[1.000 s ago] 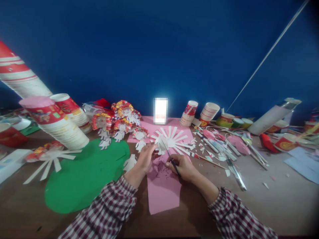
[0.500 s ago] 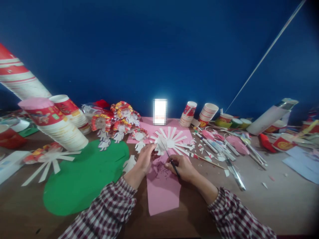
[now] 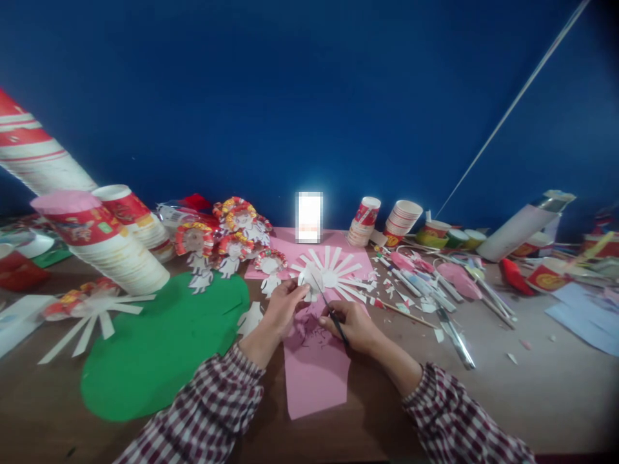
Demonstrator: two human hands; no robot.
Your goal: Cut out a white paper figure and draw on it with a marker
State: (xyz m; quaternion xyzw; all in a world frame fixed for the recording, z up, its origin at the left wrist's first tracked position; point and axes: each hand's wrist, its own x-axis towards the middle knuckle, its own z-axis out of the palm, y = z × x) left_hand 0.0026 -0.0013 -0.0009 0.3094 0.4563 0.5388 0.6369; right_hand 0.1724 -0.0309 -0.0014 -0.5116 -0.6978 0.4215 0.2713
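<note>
Pinches a white paper piece [image 3: 305, 278] in the left hand [image 3: 284, 306], above the pink sheet [image 3: 316, 390], and grips scissors [image 3: 333, 316] set to it in the right hand [image 3: 356, 328] — seems partway through cutting, with trimming probably left, near a plain white figure [image 3: 250, 317] already cut out

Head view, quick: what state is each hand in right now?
Left hand: closed, pinching a white paper cutout.
Right hand: closed, holding dark-handled scissors.
</note>
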